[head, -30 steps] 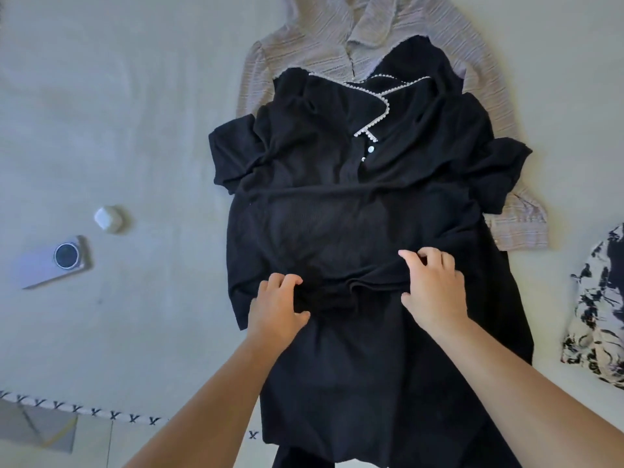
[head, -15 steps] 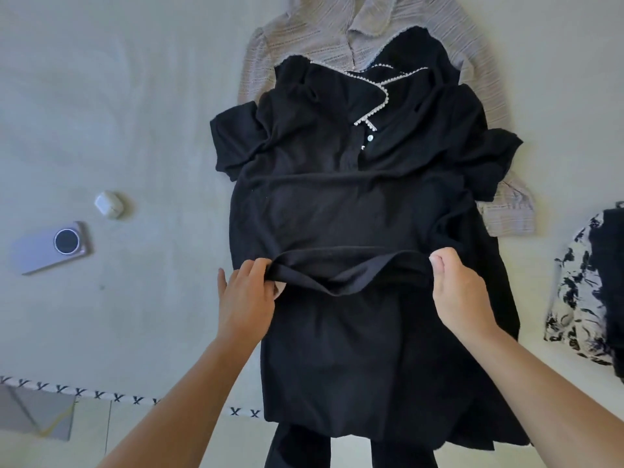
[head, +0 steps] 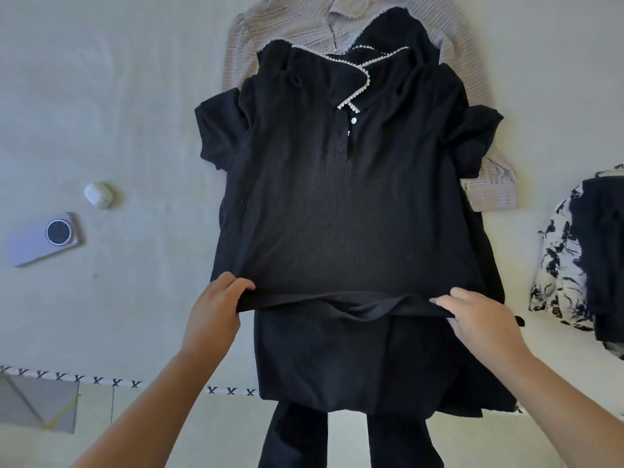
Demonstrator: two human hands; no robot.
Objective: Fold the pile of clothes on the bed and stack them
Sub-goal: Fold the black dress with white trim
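Note:
A black ribbed polo shirt (head: 341,211) with a white-trimmed collar lies face up on the bed (head: 135,113), spread flat. My left hand (head: 212,315) pinches its bottom hem at the left corner. My right hand (head: 479,325) grips the same hem at the right corner, and the hem is stretched taut between them. Under the shirt lie another black garment (head: 354,359) that reaches past the bed's near edge and a beige striped shirt (head: 472,79) whose collar and sleeves stick out at the top.
A lilac phone (head: 44,239) and a white earbud case (head: 99,194) lie on the sheet at the left. A floral black-and-white garment (head: 553,268) with dark clothes on it sits at the right edge. The bed's near edge has a cross-stitched trim (head: 101,380).
Both hands have drawn the bunched hem down toward me and spread apart to its corners. The shirt's body went from rumpled to flat and stretched.

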